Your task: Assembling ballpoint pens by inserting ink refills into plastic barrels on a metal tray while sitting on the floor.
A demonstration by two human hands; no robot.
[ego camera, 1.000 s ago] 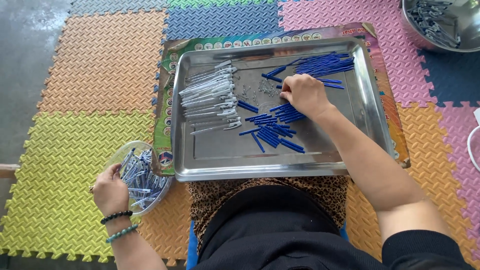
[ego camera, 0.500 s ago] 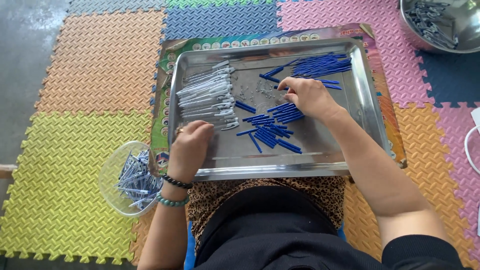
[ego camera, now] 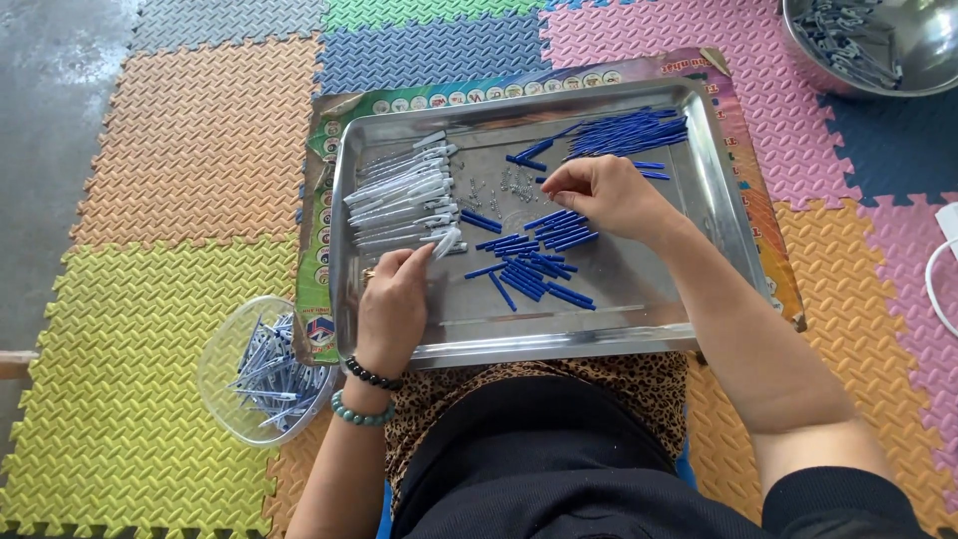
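A steel tray (ego camera: 599,329) lies on my lap edge, over a printed sheet. In it are a stack of clear white pen barrels (ego camera: 404,200) at the left, short blue tubes (ego camera: 534,260) in the middle, long blue refills (ego camera: 629,135) at the back right and tiny metal springs (ego camera: 496,185). My left hand (ego camera: 394,304) rests in the tray with its fingertips on the nearest clear barrel. My right hand (ego camera: 609,195) hovers over the springs with its fingers pinched; whether it holds one I cannot make out.
A clear plastic bowl (ego camera: 225,364) with assembled pens stands on the yellow foam mat left of my knee. A steel bowl (ego camera: 923,55) of grey parts is at the far right corner. Coloured foam tiles cover the floor; a white cable (ego camera: 938,269) lies at the right edge.
My left hand has come from the plastic bowl into the tray and reached up to the clear barrels. My right hand stays over the springs, shifted slightly.
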